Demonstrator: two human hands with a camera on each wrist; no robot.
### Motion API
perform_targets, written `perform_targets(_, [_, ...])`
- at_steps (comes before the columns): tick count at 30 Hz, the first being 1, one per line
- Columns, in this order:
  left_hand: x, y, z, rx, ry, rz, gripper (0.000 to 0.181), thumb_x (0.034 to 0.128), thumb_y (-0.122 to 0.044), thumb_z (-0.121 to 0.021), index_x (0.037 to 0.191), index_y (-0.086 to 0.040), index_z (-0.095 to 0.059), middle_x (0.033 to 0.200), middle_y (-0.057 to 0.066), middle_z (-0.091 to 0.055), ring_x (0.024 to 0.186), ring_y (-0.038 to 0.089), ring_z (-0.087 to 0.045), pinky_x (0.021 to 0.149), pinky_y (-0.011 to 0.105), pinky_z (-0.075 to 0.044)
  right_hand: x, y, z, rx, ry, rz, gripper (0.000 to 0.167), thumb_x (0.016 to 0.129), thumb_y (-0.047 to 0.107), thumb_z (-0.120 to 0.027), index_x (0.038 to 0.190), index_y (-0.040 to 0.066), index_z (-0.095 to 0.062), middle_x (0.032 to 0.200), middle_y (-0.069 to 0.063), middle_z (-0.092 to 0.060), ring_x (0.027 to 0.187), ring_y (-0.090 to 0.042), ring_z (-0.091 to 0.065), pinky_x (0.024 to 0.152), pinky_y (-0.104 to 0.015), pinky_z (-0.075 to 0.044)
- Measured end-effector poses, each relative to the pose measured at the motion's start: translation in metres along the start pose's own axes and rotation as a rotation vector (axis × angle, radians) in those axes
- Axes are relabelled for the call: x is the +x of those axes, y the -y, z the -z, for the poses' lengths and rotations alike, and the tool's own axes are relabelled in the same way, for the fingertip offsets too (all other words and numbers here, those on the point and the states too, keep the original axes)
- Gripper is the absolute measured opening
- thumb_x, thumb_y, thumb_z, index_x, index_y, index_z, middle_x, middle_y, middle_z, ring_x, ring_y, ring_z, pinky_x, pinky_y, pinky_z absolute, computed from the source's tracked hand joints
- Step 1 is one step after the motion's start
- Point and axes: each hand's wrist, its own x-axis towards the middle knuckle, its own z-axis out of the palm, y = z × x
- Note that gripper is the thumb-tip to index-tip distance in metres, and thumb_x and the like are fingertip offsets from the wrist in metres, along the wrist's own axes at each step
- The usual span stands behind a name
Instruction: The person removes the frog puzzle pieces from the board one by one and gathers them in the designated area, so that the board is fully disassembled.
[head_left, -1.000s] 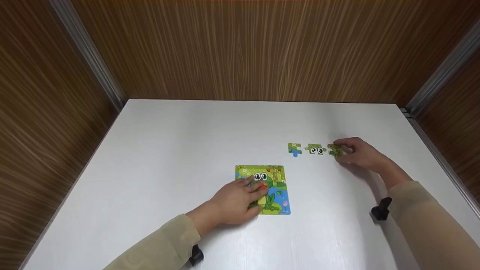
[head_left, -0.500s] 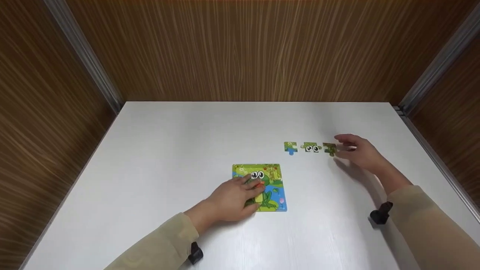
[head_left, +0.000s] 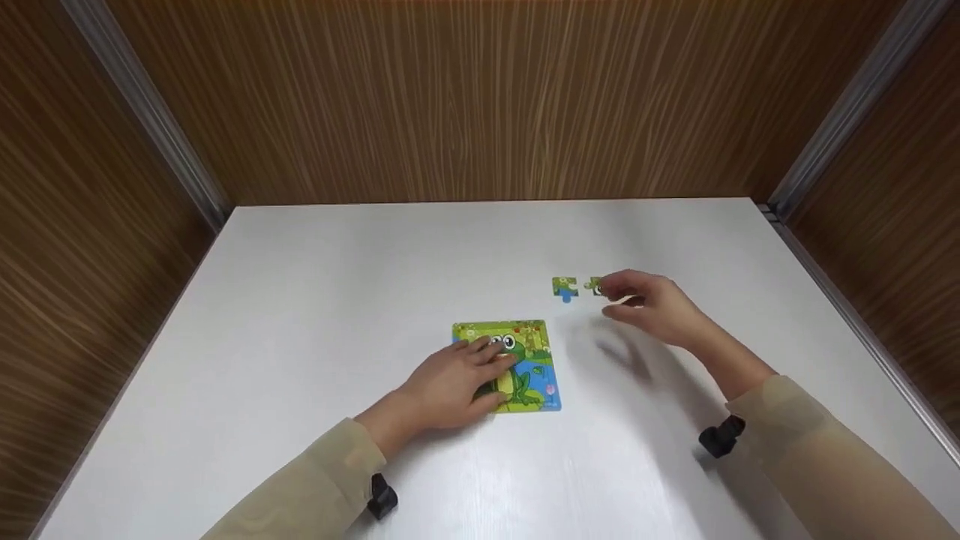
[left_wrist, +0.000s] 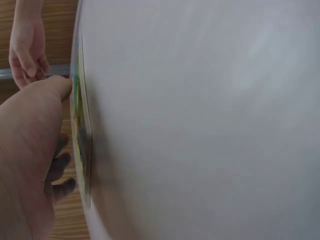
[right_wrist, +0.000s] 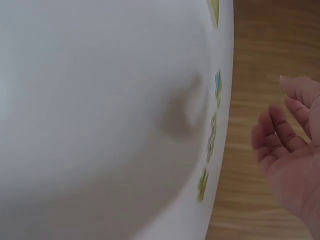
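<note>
My left hand rests with spread fingers on a frog picture puzzle board, covering part of the frog. In the left wrist view the same board shows edge-on. My right hand hovers above the table, thumb and fingers apart, with nothing between them. Beyond its fingers lies a puzzle piece with eyes, partly hidden. To the left of that lies a green and blue puzzle piece. The right wrist view also catches a third puzzle piece, which the right hand hides in the head view.
The white table reaches back to a wood-grain panel, with similar panels at both sides. A black wrist device sits under the left sleeve, and another black wrist device under the right sleeve.
My right hand has let go of the rightmost puzzle piece, lifted and moved left over the row of pieces. The left hand stays on the board while the head view shifts slightly.
</note>
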Motion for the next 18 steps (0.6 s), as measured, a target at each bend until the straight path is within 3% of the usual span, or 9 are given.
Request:
perform_targets(6, [-0.008, 0.013, 0.008, 0.000, -0.042, 0.041, 0.063, 0.1092, -0.052, -0.050, 0.159, -0.014, -0.052, 0.164, 0.013, -0.046, 0.154, 0.035, -0.038, 0.124, 0.051, -0.034, 0.003, 0.026, -0.032, 0.012, 0.087, 0.105, 0.035, 0.095, 0.005, -0.078, 0.130, 0.004, -0.072, 0.124, -0.020, -0.070, 0.117, -0.037, -0.066, 0.103, -0.050, -0.055])
perform_targets(12, [-0.013, 0.026, 0.008, -0.013, -0.072, 0.082, 0.074, 0.1040, -0.057, -0.056, 0.157, -0.006, -0.053, 0.163, 0.016, -0.046, 0.154, 0.034, -0.038, 0.124, 0.051, -0.034, 0.009, 0.043, -0.061, -0.015, 0.162, 0.147, 0.035, 0.095, 0.007, -0.078, 0.129, 0.002, -0.072, 0.121, -0.015, -0.073, 0.111, -0.028, -0.068, 0.099, -0.047, -0.056])
perform_targets(18, [-0.014, 0.026, 0.006, -0.055, -0.036, 0.136, 0.087, 0.0999, -0.064, -0.058, 0.159, -0.001, -0.046, 0.166, 0.016, -0.041, 0.156, 0.033, -0.035, 0.126, 0.049, -0.030, 0.019, 0.056, -0.086, -0.011, 0.230, 0.161, 0.036, 0.096, 0.012, -0.078, 0.130, 0.003, -0.072, 0.118, -0.013, -0.074, 0.106, -0.022, -0.067, 0.099, -0.045, -0.057])
